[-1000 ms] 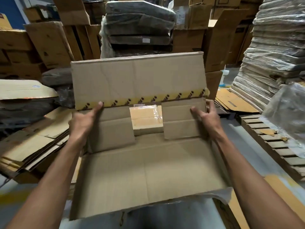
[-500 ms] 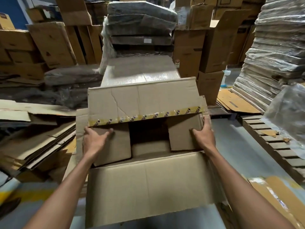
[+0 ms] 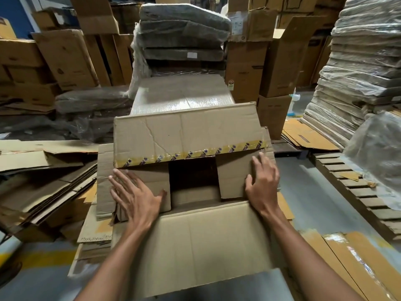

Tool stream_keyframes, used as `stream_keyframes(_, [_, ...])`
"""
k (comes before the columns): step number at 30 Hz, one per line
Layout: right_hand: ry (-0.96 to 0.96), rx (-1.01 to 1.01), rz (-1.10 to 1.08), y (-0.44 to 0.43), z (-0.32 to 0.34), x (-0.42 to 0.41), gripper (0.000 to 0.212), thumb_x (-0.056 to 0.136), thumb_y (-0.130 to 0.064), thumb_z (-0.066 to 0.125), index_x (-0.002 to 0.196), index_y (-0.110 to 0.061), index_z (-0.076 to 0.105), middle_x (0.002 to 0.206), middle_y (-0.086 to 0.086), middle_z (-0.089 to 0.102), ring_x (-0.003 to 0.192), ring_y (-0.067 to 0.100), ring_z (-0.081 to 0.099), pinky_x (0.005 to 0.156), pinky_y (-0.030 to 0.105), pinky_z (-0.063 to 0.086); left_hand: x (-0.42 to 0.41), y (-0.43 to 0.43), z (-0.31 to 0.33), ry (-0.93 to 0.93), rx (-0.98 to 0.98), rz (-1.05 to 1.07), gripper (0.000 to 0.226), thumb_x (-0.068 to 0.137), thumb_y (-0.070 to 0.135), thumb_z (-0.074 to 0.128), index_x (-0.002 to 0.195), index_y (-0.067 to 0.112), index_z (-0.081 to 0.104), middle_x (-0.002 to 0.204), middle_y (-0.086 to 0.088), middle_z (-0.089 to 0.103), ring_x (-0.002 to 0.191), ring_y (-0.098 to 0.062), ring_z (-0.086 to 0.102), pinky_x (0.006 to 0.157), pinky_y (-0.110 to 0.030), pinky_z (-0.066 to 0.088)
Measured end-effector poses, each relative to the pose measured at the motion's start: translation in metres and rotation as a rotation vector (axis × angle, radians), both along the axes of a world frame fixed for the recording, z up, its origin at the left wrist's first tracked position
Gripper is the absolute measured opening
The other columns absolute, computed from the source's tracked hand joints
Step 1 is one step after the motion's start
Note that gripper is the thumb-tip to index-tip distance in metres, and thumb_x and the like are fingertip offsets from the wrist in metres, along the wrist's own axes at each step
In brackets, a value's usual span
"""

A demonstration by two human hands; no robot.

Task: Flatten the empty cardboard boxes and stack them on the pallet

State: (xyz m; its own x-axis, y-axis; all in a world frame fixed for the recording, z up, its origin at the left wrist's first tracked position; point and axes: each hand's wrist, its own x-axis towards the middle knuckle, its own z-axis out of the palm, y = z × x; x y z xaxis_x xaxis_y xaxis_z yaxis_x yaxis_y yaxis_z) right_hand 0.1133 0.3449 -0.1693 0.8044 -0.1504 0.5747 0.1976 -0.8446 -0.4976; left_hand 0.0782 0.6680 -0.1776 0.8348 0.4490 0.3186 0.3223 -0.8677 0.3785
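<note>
A brown cardboard box with yellow printed tape along its far flap lies in front of me, its flaps spread open. It rests on a low stack of flattened cardboard. My left hand lies flat with fingers spread on the left inner flap. My right hand rests on the right inner flap near the box's right edge, fingers apart. Between the two inner flaps is a dark gap. The wide near flap lies toward me between my forearms.
A wooden pallet runs along the right. A pile of flattened boxes sits at the left. A film-wrapped bundle stands just behind the box, and wrapped stacks rise at the right. A taped flat board lies bottom right.
The box has come down from chest height onto the cardboard stack. Both hands went from gripping its sides to lying flat on the inner flaps.
</note>
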Motion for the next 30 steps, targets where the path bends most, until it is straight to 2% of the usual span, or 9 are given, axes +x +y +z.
stream_keyframes(2, [-0.032, -0.070, 0.143, 0.012, -0.003, -0.008, 0.053, 0.086, -0.005, 0.066, 0.139, -0.006, 0.056, 0.146, 0.014, 0.053, 0.137, 0.031, 0.045, 0.118, 0.055, 0.033, -0.001, -0.001, -0.004, 0.014, 0.058, 0.004, 0.142, 0.071, 0.072, 0.074, 0.158, -0.003, -0.010, 0.161, -0.031, -0.023, 0.150, -0.048, -0.020, 0.121, -0.061, -0.006])
stream_keyframes(6, [0.206, 0.140, 0.414, 0.055, 0.012, -0.012, 0.048, 0.090, -0.004, 0.067, 0.137, -0.008, 0.060, 0.135, 0.007, 0.064, 0.127, 0.020, 0.056, 0.113, 0.036, 0.043, -0.002, 0.008, -0.004, 0.065, 0.089, 0.013, 0.144, 0.070, 0.065, 0.080, 0.158, 0.006, -0.018, 0.160, -0.028, -0.030, 0.149, -0.047, -0.025, 0.115, -0.053, -0.024])
stream_keyframes(10, [0.555, 0.884, 0.580, 0.094, 0.045, -0.005, 0.062, 0.085, 0.004, 0.068, 0.144, -0.005, 0.050, 0.140, 0.010, 0.059, 0.134, 0.023, 0.054, 0.110, 0.035, 0.047, -0.007, 0.012, -0.008, 0.052, 0.096, 0.005, 0.138, 0.073, 0.063, 0.079, 0.160, 0.008, -0.013, 0.162, -0.025, -0.027, 0.149, -0.043, -0.027, 0.114, -0.046, -0.029])
stream_keyframes(13, [0.407, 1.211, 0.659, 0.109, 0.067, -0.004, 0.058, 0.073, -0.001, 0.065, 0.130, -0.004, 0.055, 0.128, 0.012, 0.065, 0.127, 0.023, 0.060, 0.104, 0.038, 0.052, -0.010, 0.015, -0.010, 0.042, 0.153, 0.019, 0.127, 0.078, 0.063, 0.073, 0.161, 0.007, -0.005, 0.164, -0.028, -0.019, 0.152, -0.044, -0.018, 0.120, -0.053, -0.012])
stream_keyframes(17, [0.099, 0.816, 0.623, 0.117, 0.109, 0.003, 0.063, 0.092, -0.007, 0.071, 0.150, -0.009, 0.044, 0.151, 0.007, 0.050, 0.129, 0.006, 0.052, 0.106, 0.015, 0.042, -0.016, 0.011, -0.008, 0.042, 0.176, 0.030, 0.121, 0.077, 0.061, 0.072, 0.161, 0.003, 0.006, 0.165, -0.028, -0.013, 0.153, -0.044, -0.012, 0.121, -0.056, 0.005])
stream_keyframes(20, [-0.041, 0.250, 0.461, 0.121, 0.142, 0.036, 0.075, 0.096, -0.026, 0.068, 0.160, -0.021, 0.029, 0.165, 0.003, 0.029, 0.152, 0.019, 0.024, 0.120, 0.034, 0.021, -0.020, 0.011, -0.012, 0.052, 0.196, 0.037, 0.123, 0.075, 0.063, 0.071, 0.161, 0.003, 0.006, 0.165, -0.028, -0.011, 0.153, -0.045, -0.010, 0.120, -0.058, 0.012])
stream_keyframes(23, [-0.069, -0.187, 0.302, 0.121, 0.160, 0.070, 0.079, 0.098, -0.034, 0.062, 0.163, -0.023, 0.018, 0.171, -0.003, 0.011, 0.157, 0.020, 0.009, 0.122, 0.049, 0.014, -0.021, 0.011, -0.013, 0.056, 0.204, 0.041, 0.124, 0.075, 0.064, 0.072, 0.161, 0.003, 0.006, 0.165, -0.027, -0.012, 0.153, -0.045, -0.008, 0.119, -0.059, 0.016])
stream_keyframes(26, [0.013, -0.428, 0.221, 0.118, 0.164, 0.096, 0.080, 0.099, -0.038, 0.057, 0.164, -0.022, 0.013, 0.172, -0.005, 0.003, 0.157, 0.020, 0.006, 0.124, 0.054, 0.013, -0.020, 0.012, -0.015, 0.037, 0.211, 0.037, 0.125, 0.075, 0.063, 0.073, 0.161, 0.003, 0.005, 0.165, -0.026, -0.014, 0.153, -0.045, -0.008, 0.120, -0.058, 0.016])
stream_keyframes(30, [0.103, -0.525, 0.185, 0.119, 0.153, 0.114, 0.081, 0.098, -0.040, 0.058, 0.163, -0.022, 0.015, 0.171, -0.006, 0.007, 0.157, 0.022, 0.013, 0.122, 0.058, 0.017, -0.016, 0.015, -0.017, 0.044, 0.215, 0.035, 0.127, 0.077, 0.065, 0.071, 0.161, 0.003, -0.001, 0.164, -0.027, -0.019, 0.152, -0.045, -0.013, 0.121, -0.056, 0.011])
